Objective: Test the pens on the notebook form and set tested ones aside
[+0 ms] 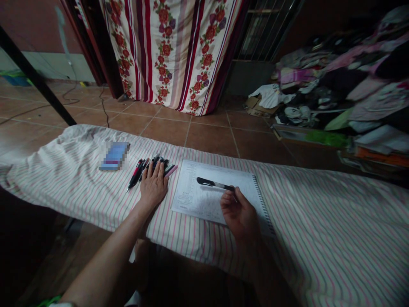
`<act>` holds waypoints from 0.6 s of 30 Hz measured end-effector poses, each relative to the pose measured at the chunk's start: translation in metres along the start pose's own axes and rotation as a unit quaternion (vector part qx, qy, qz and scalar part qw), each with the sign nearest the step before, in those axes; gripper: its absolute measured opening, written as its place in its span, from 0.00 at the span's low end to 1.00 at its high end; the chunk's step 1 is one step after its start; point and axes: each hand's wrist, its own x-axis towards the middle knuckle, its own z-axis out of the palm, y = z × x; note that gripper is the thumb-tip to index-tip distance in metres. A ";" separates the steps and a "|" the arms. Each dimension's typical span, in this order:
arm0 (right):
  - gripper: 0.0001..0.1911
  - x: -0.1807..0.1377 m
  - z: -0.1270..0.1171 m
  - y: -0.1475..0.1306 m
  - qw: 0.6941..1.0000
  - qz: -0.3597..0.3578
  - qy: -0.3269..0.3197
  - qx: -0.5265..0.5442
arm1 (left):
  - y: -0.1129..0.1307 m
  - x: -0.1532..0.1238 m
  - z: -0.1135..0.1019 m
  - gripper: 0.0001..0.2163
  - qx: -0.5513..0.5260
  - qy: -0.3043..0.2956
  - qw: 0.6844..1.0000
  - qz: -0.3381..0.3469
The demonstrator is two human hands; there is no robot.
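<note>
A black pen (214, 184) with a pale middle section is pinched in my right hand (240, 213), its far end pointing left. It is held above a spiral notebook (204, 209), which lies with its wire binding to the right and shows printed and written lines too small to read. My left hand (154, 183) rests with its fingers stretched out flat on a bunch of pens (136, 174), just left of the notebook. Part of the bunch is hidden under the palm and fingers. Beyond it to the left lies a phone-like object (114, 156), blurred by pixelation.
A striped cloth (319, 221) covers the table under everything. Behind the table are a tiled floor (204, 132) and a flowered curtain (166, 55). Heaped clothes (345, 81) fill the right background. A dark pole (38, 81) slants down at the left.
</note>
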 end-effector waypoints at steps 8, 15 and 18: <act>0.07 -0.001 0.003 0.001 1.000 0.013 0.013 0.022 | 0.006 0.001 -0.005 0.22 0.004 0.016 0.999 -0.038; 0.07 -0.001 0.002 0.001 1.000 0.014 0.002 0.011 | 0.006 0.005 -0.006 0.20 0.017 0.029 0.998 -0.059; 0.08 0.000 0.001 0.000 1.000 0.010 -0.003 0.009 | 0.004 0.008 -0.005 0.20 0.036 0.044 0.995 -0.078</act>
